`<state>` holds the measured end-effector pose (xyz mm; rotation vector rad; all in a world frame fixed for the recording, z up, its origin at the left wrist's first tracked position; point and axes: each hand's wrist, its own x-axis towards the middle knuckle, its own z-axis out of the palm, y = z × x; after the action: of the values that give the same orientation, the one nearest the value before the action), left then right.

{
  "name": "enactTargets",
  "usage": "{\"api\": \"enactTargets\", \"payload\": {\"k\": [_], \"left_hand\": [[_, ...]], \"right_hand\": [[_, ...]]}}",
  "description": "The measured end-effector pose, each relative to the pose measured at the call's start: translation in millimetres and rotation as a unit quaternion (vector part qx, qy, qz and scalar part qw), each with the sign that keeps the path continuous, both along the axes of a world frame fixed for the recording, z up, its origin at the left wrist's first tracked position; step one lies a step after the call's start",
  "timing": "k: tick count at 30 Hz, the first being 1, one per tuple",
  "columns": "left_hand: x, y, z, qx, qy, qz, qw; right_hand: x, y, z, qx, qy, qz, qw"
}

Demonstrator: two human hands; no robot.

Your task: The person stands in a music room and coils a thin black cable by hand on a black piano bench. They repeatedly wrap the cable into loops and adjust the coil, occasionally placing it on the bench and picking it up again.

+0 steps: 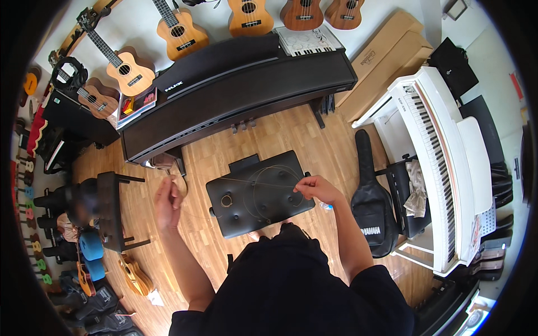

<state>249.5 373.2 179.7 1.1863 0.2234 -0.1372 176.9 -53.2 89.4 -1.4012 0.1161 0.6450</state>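
Note:
My left hand (168,203) is raised to the left of a black padded bench (258,219), its fingers curled in a pinch. My right hand (318,189) is over the bench's right side, thumb and fingertips pressed together. A thin golden instrument string (235,180) stretches between the two hands, and part of it hangs in wide loops above the tufted seat. The fingers of both hands appear closed on it, though the wire is very fine near the left hand. A small golden coil (226,201) shows against the seat's left part; whether it joins the string is unclear.
A dark digital piano (241,95) stands ahead, with ukuleles (182,36) hanging above. To the right are a black guitar bag (372,207) and a white piano (431,129). A dark stool (112,210) and a small guitar (134,274) are on the left.

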Motion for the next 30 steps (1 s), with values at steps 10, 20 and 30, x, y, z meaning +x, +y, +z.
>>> {"api": "enactTargets", "payload": {"k": [10, 20, 30], "left_hand": [[4, 101, 24, -0.105, -0.052, 0.072, 0.99], [-6, 112, 45, -0.213, -0.045, 0.079, 0.973], [-31, -41, 138, -0.345, -0.092, -0.135, 0.924]], "right_hand": [[-3, -10, 26, 0.028, -0.008, 0.008, 1.0], [9, 13, 20, 0.012, -0.032, -0.056, 0.998], [11, 127, 126, -0.27, -0.354, -0.197, 0.873]]}}
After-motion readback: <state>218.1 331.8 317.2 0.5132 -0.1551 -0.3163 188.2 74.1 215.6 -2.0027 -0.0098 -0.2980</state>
